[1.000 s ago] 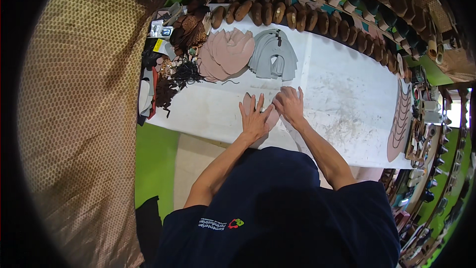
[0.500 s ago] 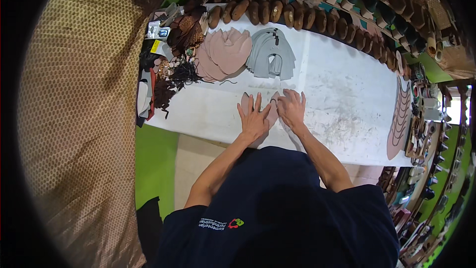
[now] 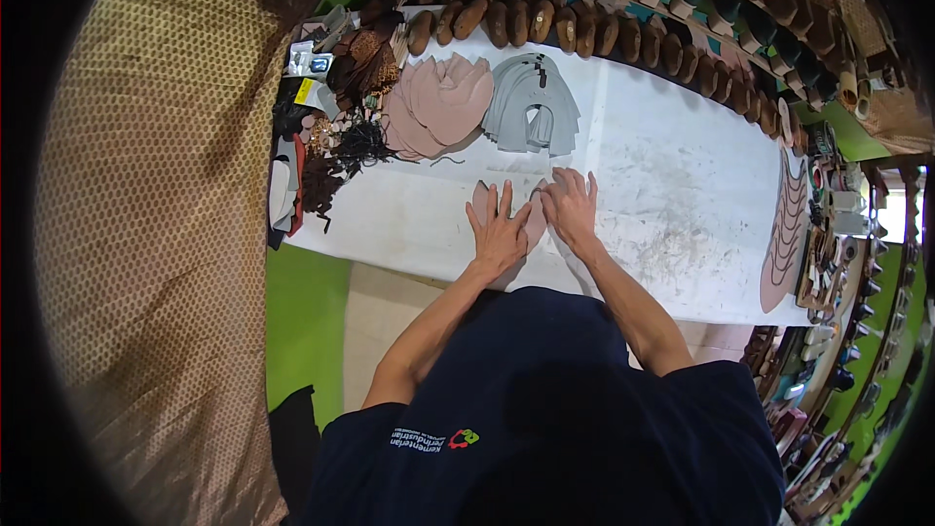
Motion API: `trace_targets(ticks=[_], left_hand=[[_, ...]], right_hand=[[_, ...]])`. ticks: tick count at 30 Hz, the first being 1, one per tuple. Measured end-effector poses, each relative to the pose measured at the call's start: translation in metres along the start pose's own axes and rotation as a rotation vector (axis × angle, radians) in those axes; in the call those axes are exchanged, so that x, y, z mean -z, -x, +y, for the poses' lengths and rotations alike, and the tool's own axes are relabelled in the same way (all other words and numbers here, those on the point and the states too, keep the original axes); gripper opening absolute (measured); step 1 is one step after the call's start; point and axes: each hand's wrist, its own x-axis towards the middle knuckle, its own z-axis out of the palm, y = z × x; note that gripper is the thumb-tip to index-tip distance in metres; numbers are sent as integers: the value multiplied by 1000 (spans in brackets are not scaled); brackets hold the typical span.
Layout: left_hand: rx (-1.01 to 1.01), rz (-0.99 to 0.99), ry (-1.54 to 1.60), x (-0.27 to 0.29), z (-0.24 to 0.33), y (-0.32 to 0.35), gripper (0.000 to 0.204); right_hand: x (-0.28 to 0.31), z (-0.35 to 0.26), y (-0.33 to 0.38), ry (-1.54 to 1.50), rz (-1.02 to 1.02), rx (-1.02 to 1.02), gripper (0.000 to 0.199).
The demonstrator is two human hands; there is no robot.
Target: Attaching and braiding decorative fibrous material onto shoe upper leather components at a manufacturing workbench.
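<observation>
A flat, curved pink shoe-upper piece (image 3: 537,224) lies on the white-covered table in front of me, with a thin dark line along part of its edge. My left hand (image 3: 501,236) rests flat on it, fingers spread. At its upper right tip, the bent fingers of my right hand (image 3: 573,209) press and pinch the edge, partly hiding it. Just beyond my hands are a fanned stack of grey upper pieces (image 3: 506,122) with small dark bits on top and, to its left, a heap of pink pieces (image 3: 438,102).
Black cords (image 3: 362,144) and brown scraps clutter the table's left end. Brown shoe lasts (image 3: 609,36) line the far edge, below a shelf of shoes. A row of overlapping pink pieces (image 3: 776,268) lies at the right end, beside a tool tray (image 3: 816,278).
My right hand has shifted slightly up and left along the piece's edge, its fingers drawn in a little differently. My left hand stays nearly in place.
</observation>
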Motion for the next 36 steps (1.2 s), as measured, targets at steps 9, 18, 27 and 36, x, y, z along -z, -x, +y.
trace_targets(ticks=[9, 18, 27, 36], left_hand=[[-19, 30, -7, -6, -2, -5, 56], [-28, 8, -49, -9, -5, -9, 57], [-38, 34, -36, -12, -2, -17, 54], [-16, 22, -48, -12, -5, -18, 57]], right_hand=[[7, 13, -32, -8, -65, 66, 17], [3, 17, -35, -45, -97, 52, 18], [2, 18, -34, -64, -81, 29, 19], [1, 21, -36, -64, -123, 20, 20]])
